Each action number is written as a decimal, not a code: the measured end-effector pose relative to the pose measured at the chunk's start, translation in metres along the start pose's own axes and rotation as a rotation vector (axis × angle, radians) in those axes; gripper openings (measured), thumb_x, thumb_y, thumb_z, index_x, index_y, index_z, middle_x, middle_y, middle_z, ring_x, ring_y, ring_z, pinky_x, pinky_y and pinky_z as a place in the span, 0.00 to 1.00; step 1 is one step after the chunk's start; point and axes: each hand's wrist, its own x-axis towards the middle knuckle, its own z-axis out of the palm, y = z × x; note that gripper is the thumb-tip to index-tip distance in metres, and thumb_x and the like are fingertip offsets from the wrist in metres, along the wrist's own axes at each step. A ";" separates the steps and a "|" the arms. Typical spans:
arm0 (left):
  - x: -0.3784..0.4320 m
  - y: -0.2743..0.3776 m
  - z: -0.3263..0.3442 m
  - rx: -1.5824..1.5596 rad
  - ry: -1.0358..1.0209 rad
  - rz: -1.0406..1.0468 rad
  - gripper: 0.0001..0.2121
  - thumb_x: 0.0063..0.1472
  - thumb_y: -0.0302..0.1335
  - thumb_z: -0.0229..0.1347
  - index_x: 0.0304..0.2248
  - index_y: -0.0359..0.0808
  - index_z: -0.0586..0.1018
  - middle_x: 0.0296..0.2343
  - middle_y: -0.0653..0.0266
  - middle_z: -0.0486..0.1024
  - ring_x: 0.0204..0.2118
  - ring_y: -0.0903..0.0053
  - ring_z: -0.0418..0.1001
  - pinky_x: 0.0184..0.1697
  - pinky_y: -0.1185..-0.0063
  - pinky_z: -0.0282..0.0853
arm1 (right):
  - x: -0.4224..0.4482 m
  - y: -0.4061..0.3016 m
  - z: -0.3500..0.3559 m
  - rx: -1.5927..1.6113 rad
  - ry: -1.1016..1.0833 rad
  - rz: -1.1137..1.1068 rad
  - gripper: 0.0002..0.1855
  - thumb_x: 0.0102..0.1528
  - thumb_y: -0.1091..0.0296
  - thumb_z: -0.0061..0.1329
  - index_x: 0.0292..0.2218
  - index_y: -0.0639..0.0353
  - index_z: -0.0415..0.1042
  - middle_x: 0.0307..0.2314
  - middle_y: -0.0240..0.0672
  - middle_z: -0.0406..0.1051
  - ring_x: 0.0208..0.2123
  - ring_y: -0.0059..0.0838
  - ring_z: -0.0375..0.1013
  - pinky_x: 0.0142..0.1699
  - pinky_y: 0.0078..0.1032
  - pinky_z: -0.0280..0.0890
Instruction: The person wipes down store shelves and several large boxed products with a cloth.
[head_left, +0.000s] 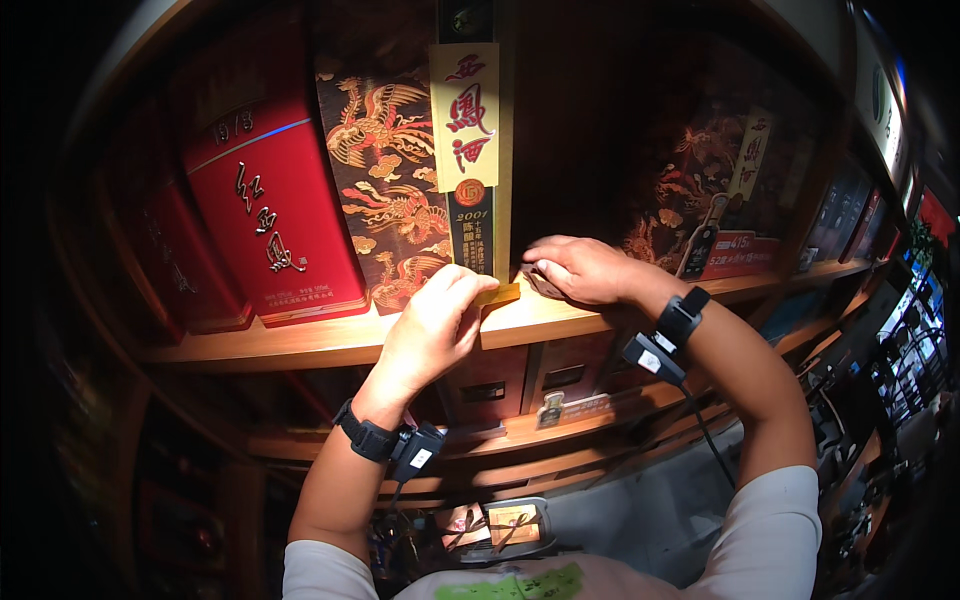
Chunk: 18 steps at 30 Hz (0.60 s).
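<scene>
My left hand (435, 322) has its fingers closed at the lower front corner of a tall liquor box (390, 187) patterned with phoenixes. A gold piece (499, 294) shows at the fingertips and appears to be the base of that box. To the right, my right hand (581, 268) presses a crumpled dark brown cloth (546, 283) onto the wooden shelf (551, 324). The cloth lies just beside the box, partly covered by the palm and fingers. Both wrists wear black straps with small cabled devices.
Red liquor boxes (274, 217) stand left of the patterned box. Another phoenix box (694, 165) is in shadow at right, behind a bottle-shaped price sign (731, 251). Below, a lower shelf (577, 416) bears more boxes. A container (551, 536) with ribboned packets sits near my torso.
</scene>
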 end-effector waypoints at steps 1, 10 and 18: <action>0.000 0.000 0.000 0.015 0.004 0.020 0.17 0.51 0.12 0.55 0.41 0.33 0.76 0.31 0.58 0.73 0.31 0.65 0.73 0.34 0.75 0.70 | -0.010 0.000 0.004 -0.029 0.092 -0.038 0.17 0.64 0.64 0.38 0.49 0.59 0.72 0.48 0.45 0.71 0.51 0.46 0.70 0.57 0.34 0.64; 0.000 -0.003 0.000 0.024 -0.015 -0.023 0.16 0.52 0.12 0.56 0.41 0.34 0.77 0.30 0.60 0.73 0.30 0.70 0.74 0.31 0.79 0.70 | -0.071 -0.002 0.010 -0.073 0.501 -0.013 0.09 0.60 0.67 0.44 0.39 0.61 0.72 0.36 0.45 0.74 0.40 0.48 0.72 0.46 0.40 0.68; 0.002 0.002 -0.001 0.097 -0.040 -0.022 0.18 0.50 0.12 0.56 0.41 0.35 0.78 0.32 0.59 0.74 0.36 0.66 0.75 0.39 0.76 0.72 | -0.066 -0.013 0.002 0.241 0.926 0.052 0.07 0.56 0.68 0.54 0.32 0.63 0.75 0.26 0.43 0.76 0.28 0.35 0.78 0.34 0.25 0.71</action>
